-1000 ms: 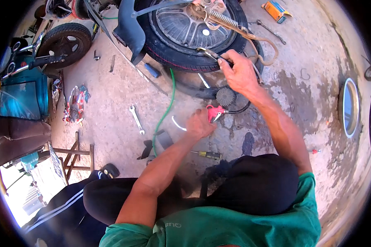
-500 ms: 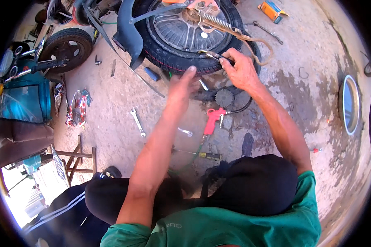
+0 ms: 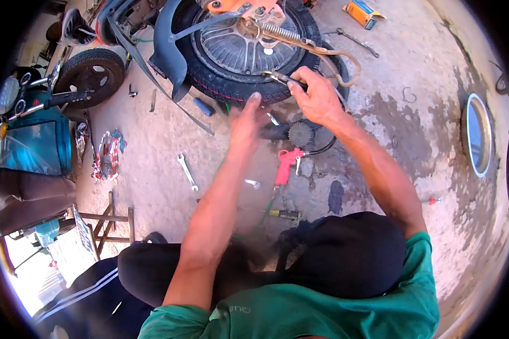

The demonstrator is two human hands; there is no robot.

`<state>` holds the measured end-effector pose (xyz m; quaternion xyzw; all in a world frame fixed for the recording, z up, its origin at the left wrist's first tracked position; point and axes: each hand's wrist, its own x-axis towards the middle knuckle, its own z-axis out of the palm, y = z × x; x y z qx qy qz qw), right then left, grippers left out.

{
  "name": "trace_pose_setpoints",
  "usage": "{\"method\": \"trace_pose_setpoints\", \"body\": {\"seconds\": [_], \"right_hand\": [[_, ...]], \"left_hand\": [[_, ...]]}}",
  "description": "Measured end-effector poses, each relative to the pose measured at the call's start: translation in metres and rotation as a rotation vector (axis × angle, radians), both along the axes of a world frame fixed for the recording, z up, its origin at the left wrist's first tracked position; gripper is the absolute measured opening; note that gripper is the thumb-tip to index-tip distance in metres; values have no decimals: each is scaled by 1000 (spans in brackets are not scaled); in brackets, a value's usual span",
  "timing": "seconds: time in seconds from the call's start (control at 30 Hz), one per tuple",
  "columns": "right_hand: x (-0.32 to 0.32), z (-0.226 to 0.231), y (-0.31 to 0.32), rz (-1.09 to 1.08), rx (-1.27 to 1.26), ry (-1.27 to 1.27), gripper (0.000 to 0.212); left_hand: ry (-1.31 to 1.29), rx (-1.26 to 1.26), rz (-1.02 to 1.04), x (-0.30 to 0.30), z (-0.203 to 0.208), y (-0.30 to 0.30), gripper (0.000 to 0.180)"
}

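In front of me stands a wheel with a black tyre [image 3: 232, 90] and a finned grey metal hub [image 3: 226, 48]. My right hand [image 3: 318, 97] is closed around what looks like a pair of pliers [image 3: 278, 78] with dark handles. The metal tip meets the near side of the wheel, where rim and tyre join. My left hand [image 3: 246, 123] is at the tyre's near edge, thumb pointing up; motion blurs its other fingers, so I cannot see whether they hold anything. A dark mudguard [image 3: 172, 48] curves beside the tyre's left side.
A pink air gun [image 3: 287, 166] lies below the wheel, near a toothed gear [image 3: 300, 134]. A spanner [image 3: 187, 172] and a yellow-black screwdriver [image 3: 285, 214] lie nearer me. At far right is a round blue-rimmed basin [image 3: 478, 135]; at left, another wheel [image 3: 90, 78] and a wooden stool [image 3: 112, 217].
The wheel and floor items sit slightly further left and up in view. My right hand keeps its grip on the pliers at the rim; my left stays by the tyre, still blurred.
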<state>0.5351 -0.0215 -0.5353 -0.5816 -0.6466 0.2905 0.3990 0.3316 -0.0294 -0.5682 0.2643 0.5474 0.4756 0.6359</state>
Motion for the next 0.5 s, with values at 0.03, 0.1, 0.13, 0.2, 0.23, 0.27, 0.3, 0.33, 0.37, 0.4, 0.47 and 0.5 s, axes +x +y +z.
{"method": "trace_pose_setpoints", "body": {"seconds": [0.03,0.1,0.13,0.2,0.23,0.27,0.3,0.33,0.37,0.4,0.47,0.5], "right_hand": [[-1,-2,-3,-10,-28,30,20],[-2,-2,-7,-20,-91,79,21],[-3,-1,-8,-18,-89,88,21],[-4,2,-11,-11,-80,101,22],[-3,1,-11,-13,-86,106,22],[-5,3,-10,5,-62,103,22],[-9,5,-7,26,-32,104,22],[-14,6,-6,38,-27,118,22],[-13,2,-7,26,-22,89,22],[-11,-2,-8,14,-16,59,22],[-10,-4,-9,0,4,59,24],[-10,-2,-10,7,33,24,27]], "left_hand": [[6,4,-2,-3,8,0,45],[364,-238,-198,-11,26,1,36],[373,-237,-195,-14,34,-3,36],[872,54,-389,-8,63,-12,33],[1031,265,-350,-3,74,-12,26],[1043,260,-344,-4,78,-6,26],[1216,567,-315,-7,81,11,22],[1376,881,-284,-9,86,24,22],[1396,782,-368,-1,88,31,25],[1398,781,-373,4,91,34,25],[1553,711,-490,10,98,39,24],[1578,736,-506,10,100,40,25]]}}
